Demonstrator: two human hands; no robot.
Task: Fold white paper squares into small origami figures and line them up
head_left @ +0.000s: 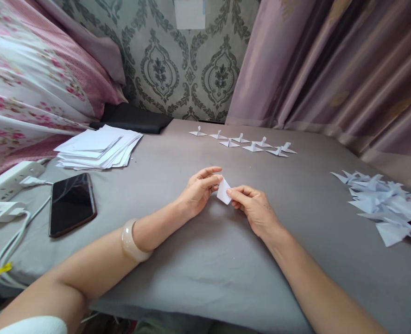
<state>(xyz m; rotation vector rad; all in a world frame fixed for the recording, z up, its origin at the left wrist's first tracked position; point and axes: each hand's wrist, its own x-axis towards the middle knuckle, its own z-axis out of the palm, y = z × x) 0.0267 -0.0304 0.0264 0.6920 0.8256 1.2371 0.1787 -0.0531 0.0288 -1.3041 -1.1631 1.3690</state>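
Observation:
A small folded piece of white paper (224, 191) is held up between my hands, above the grey table cover. My right hand (252, 204) pinches its lower right corner between thumb and fingers. At its upper left edge, my left hand (202, 189) has its thumb and fingers closed on the paper, with the index finger stretched out above. Farther back stand several folded paper cranes (252, 147) in two loose rows. A heap of more paper cranes (388, 202) lies at the right.
On the left are a stack of white paper sheets (99, 147), a black phone (72, 204) and a white power strip (9, 181) with cables. Behind the stack lies a black flat case (135, 118). Curtains (306, 60) hang along the right side.

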